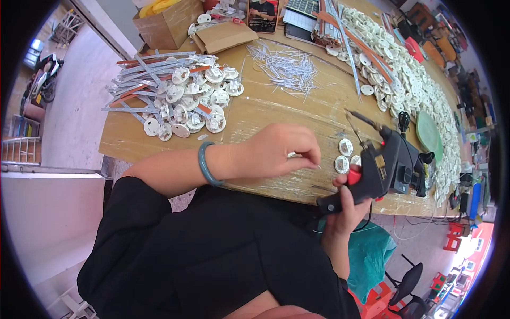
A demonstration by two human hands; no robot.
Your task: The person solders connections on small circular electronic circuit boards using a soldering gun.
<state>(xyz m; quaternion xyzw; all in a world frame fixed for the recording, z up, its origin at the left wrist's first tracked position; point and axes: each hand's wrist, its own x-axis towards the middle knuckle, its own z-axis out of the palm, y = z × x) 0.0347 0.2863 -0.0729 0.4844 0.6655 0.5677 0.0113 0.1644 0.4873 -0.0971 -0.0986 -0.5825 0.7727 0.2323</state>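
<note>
While held, the soldering gun (372, 181) points forward; its axis leftward.

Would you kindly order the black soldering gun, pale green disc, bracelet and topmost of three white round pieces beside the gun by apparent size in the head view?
1. Black soldering gun
2. Pale green disc and bracelet: similar lengths, so unranked
3. Topmost white round piece

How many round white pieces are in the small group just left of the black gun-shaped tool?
3: a far piece, a near-left piece and a near-right piece; the black tool may hide more.
</note>
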